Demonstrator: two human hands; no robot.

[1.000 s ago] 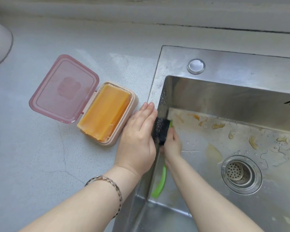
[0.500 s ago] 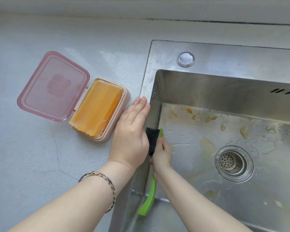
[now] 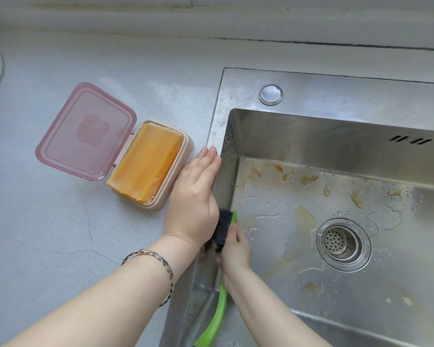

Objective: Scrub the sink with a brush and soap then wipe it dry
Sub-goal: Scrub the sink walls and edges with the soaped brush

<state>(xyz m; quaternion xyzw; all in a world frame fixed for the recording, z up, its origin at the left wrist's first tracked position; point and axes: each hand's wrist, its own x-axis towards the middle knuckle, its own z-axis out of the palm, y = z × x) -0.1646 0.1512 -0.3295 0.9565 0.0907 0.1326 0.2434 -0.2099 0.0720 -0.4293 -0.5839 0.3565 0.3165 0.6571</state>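
Head view: the brush (image 3: 223, 227) is working inside the sink (image 3: 336, 96), its dark bristle head pressing against the left wall just below the rim and its green handle running back toward the person. The right hand (image 3: 236, 249) is gripping the brush just behind the head, fingers wrapped round it, with the forearm reaching down along that wall. The left hand (image 3: 193, 196) is lying flat on the left rim, fingers straight and together, holding nothing, apparently bracing.

Judgement: scrubbing is looking far from done. The floor is carrying brown stains (image 3: 308, 179) and water beads around the drain (image 3: 343, 242), and no lather is showing. To do this step well, the bristles should be meeting the wall squarely, in short overlapping strokes from the rim down to the corner seam, then across the floor to the stains. The soap (image 3: 145, 164) is sitting in its open box (image 3: 172, 186) on the counter (image 3: 48, 246), just beside the left hand, handy for reloading.
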